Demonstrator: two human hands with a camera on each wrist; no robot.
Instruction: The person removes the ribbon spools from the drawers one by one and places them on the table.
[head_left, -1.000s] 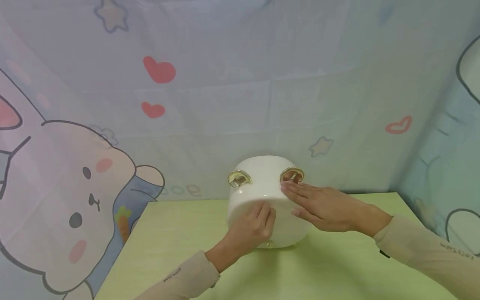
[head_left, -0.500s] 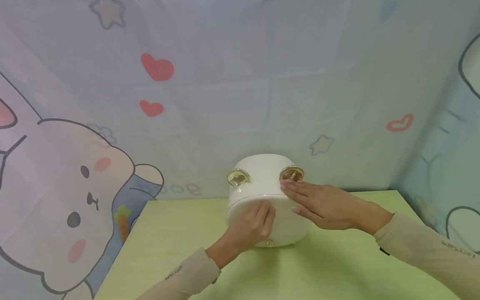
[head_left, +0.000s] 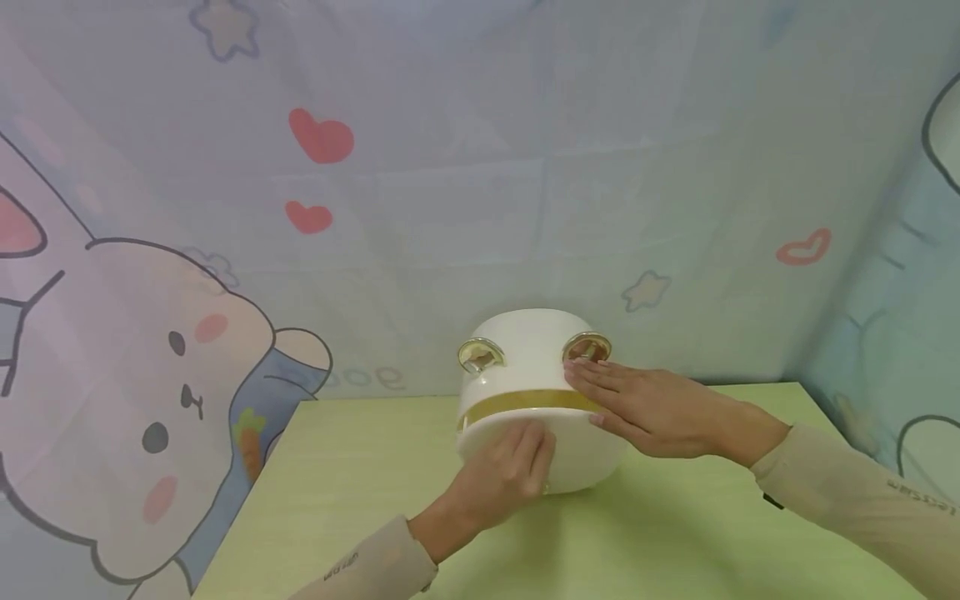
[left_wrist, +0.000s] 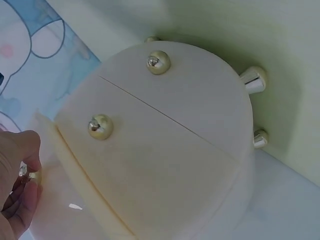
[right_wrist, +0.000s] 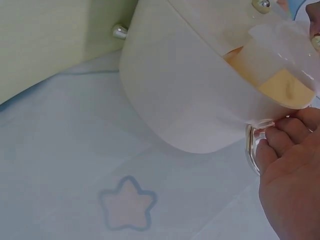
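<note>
A white rounded box (head_left: pixel 534 342) with gold feet and two gold ear-like fittings on top stands on the table. Its top drawer (head_left: pixel 588 450) is partly out, showing a yellowish inside (right_wrist: pixel 287 87). My left hand (head_left: pixel 498 475) pinches a gold knob (left_wrist: pixel 34 176) on that drawer's front. Two more gold knobs (left_wrist: pixel 101 127) sit on the panels below, which lie flush. My right hand (head_left: pixel 667 414) rests with fairly straight fingers on the box's top, its fingertips against the right gold fitting (head_left: pixel 587 344).
The box stands at the rear of the light green table (head_left: pixel 360 492). Close behind it hangs a cloth backdrop (head_left: pixel 450 208) with hearts, stars and a cartoon rabbit (head_left: pixel 172 400).
My left hand has pulled the top drawer a little way out toward me, and a yellow strip now shows above its front. My right hand has stayed in place on the box.
</note>
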